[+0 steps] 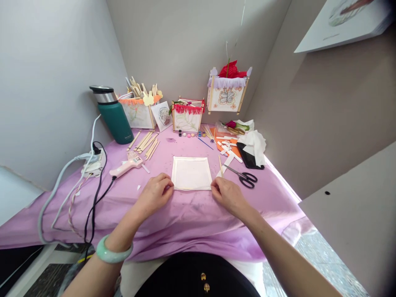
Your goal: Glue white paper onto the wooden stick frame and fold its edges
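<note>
A white rectangular panel with a raised pale frame (192, 174) lies flat on the pink cloth in front of me. My left hand (157, 189) pinches its near left corner, fingers closed. At the near right corner, my right hand (227, 193) has its fingers closed on the panel too. Black-handled scissors (246, 178) and a short wooden stick (220, 166) lie just beyond my right hand. A pink glue gun (128, 165) rests to the left, beyond my left hand.
Wooden sticks (145, 144) lie behind the glue gun. At the back stand a green bottle (115, 119) and decorated boxes (187, 117); another box (227, 97) hangs on the wall. Cables and a power strip (93, 164) are at left, a black phone (250, 159) with white cloth at right.
</note>
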A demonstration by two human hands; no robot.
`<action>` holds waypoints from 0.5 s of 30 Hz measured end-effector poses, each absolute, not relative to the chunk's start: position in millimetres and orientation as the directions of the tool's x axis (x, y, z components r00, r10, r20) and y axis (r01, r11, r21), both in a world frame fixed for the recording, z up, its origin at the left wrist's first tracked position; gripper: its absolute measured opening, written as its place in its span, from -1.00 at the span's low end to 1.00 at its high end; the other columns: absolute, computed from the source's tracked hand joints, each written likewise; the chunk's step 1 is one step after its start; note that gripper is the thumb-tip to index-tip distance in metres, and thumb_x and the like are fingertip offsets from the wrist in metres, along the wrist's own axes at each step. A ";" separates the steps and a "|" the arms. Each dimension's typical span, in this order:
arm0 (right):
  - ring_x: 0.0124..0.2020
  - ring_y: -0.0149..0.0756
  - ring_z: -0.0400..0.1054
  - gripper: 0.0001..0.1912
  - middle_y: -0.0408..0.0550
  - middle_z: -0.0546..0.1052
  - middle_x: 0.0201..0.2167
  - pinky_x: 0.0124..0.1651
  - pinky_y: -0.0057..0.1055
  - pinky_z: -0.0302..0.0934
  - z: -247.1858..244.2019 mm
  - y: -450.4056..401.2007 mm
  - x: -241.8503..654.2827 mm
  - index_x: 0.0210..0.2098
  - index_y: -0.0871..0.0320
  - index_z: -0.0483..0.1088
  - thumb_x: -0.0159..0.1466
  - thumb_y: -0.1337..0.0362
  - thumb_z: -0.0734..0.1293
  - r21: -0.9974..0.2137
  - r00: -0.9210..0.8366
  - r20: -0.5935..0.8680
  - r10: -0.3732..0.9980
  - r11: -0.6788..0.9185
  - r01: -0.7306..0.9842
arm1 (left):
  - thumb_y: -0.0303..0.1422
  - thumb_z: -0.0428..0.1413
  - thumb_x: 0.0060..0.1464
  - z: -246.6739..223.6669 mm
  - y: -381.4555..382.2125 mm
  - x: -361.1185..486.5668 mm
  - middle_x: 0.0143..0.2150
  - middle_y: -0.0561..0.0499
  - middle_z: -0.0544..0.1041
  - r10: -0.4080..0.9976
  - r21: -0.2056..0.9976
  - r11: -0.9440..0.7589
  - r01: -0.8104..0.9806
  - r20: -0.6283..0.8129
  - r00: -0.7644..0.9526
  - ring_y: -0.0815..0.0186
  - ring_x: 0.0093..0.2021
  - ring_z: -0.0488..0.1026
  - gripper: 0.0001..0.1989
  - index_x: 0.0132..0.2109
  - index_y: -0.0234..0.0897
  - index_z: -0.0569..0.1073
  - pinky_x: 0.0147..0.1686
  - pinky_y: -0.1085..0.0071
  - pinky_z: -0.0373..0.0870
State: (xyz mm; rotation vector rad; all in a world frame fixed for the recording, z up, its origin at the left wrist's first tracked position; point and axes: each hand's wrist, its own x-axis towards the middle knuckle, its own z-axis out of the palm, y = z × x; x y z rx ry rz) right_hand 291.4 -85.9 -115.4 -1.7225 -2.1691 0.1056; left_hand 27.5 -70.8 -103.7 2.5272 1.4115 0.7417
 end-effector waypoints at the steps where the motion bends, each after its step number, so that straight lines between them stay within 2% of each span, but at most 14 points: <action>1: -0.35 -0.32 0.39 -0.91 -0.09 0.53 -0.38 -0.32 -0.44 0.06 -115.3 -85.7 291.2 -0.36 0.15 0.37 0.23 0.39 0.23 -0.283 -0.186 0.237 0.954 0.251 0.925 | -0.46 -0.03 0.10 -104.8 -71.0 28.9 -0.24 -0.04 0.45 0.832 0.356 -0.541 0.762 0.359 0.423 0.33 -0.29 0.41 -0.85 -0.33 -0.30 0.44 -0.25 0.38 0.32; 8: -0.38 -0.33 0.37 -0.90 -0.10 0.53 -0.40 -0.37 -0.44 0.03 -113.2 -86.2 291.1 -0.37 0.14 0.37 0.23 0.38 0.23 -0.283 -0.169 0.234 0.957 0.234 0.930 | -0.41 0.01 0.05 -106.3 -73.2 40.4 -0.36 0.00 0.45 0.911 0.377 -0.357 0.855 0.344 0.229 0.33 -0.39 0.40 -0.86 -0.43 -0.29 0.42 -0.33 0.38 0.30; 11: -0.39 -0.33 0.37 -0.89 -0.10 0.52 -0.40 -0.37 -0.43 0.02 -113.9 -86.9 290.9 -0.36 0.14 0.37 0.24 0.36 0.21 -0.264 -0.172 0.238 0.956 0.234 0.936 | -0.36 0.01 0.06 -106.1 -71.7 41.4 -0.38 0.01 0.46 0.918 0.389 -0.335 0.858 0.338 0.205 0.33 -0.41 0.40 -0.83 -0.45 -0.27 0.40 -0.35 0.37 0.30; 15: -0.39 -0.30 0.37 -0.90 -0.09 0.52 -0.42 -0.38 -0.41 0.00 -115.9 -86.6 286.6 -0.35 0.14 0.37 0.24 0.36 0.22 -0.236 -0.138 0.243 0.960 0.196 0.952 | -0.39 0.00 0.05 -105.9 -71.0 44.0 -0.41 0.01 0.45 0.925 0.355 -0.295 0.887 0.338 0.173 0.31 -0.43 0.39 -0.85 -0.45 -0.26 0.37 -0.39 0.37 0.27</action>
